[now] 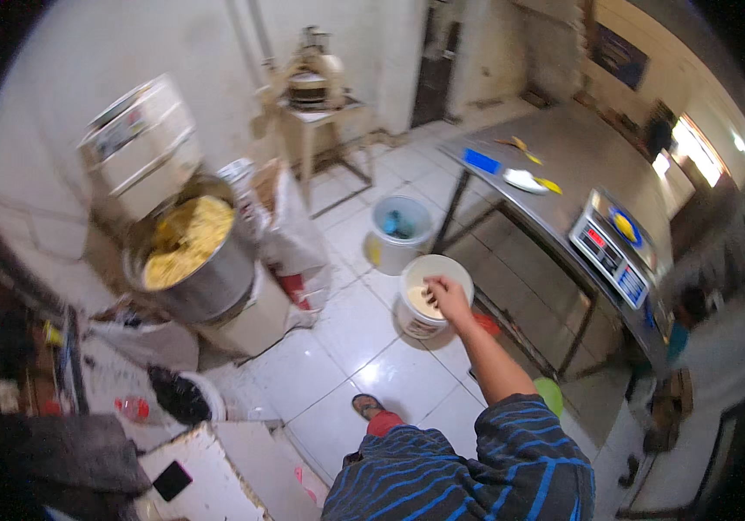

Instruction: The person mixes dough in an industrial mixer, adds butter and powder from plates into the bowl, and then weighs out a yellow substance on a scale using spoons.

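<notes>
My right hand [448, 299] reaches down over a white plastic bucket [457, 268], its fingers bent above the pale contents [423, 302]. Blur hides whether anything is between the fingers. My left hand is out of view. Just behind that bucket stands a second whitish bucket [405, 251] with blue-green things inside. Over to the left, the steel bowl [216, 290] of a floor-standing mixer [144, 150] holds a yellow, dough-like mass [190, 251].
A metal table [561, 156] at right carries a digital scale [610, 251] and a blue rectangular item [481, 161]. White sacks [294, 241] lean beside the mixer. A small machine on a stand [314, 91] is by the wall. A white box-like surface [209, 475] lies at lower left.
</notes>
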Motion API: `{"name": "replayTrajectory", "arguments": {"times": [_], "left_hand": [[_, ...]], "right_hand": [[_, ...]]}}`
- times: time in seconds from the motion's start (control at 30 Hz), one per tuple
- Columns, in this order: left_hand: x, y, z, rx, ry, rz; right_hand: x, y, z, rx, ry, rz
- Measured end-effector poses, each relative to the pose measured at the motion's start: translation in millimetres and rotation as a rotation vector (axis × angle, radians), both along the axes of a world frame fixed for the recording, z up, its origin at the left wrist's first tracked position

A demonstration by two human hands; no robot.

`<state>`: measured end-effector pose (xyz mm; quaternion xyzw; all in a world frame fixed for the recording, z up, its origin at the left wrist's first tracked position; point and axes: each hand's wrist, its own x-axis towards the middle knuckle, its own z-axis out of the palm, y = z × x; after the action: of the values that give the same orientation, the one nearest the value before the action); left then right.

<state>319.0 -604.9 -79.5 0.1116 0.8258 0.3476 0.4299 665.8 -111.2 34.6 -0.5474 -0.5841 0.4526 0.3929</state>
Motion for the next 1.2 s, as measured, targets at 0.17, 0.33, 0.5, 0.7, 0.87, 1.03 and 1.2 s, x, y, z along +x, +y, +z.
{"name": "replayTrajectory", "arguments": {"times": [0.17, 0.33, 0.5, 0.7, 0.87, 1.03, 1.2], "left_hand": [[27, 131, 6, 0.007, -0.027, -0.285], [74, 251, 4, -0.023, -0.052, -0.447], [128, 357, 5, -0.096, -0.068, -0.543], [168, 436, 7, -0.155, -0.076, -0.590], [173, 465, 0, -0.186, -0.107, -0.570], [172, 489, -11, -0.007, -0.190, -0.706], [245, 565, 40, 0.257, 0.033, -0.864]], "right_hand": [[146, 57, 59, 0.169, 0.238, -0.390], [307, 103, 119, 0.481, 0.120, -0.931], [524, 115, 126, 0.493, -0.451, -1.504], [671, 136, 103, -0.068, -0.526, -1.258], [688, 173, 103, -0.126, -0.445, -0.986], [647, 169, 141, -0.163, -0.185, -0.791], [570, 142, 173, 0.049, 0.303, -0.748]]}}
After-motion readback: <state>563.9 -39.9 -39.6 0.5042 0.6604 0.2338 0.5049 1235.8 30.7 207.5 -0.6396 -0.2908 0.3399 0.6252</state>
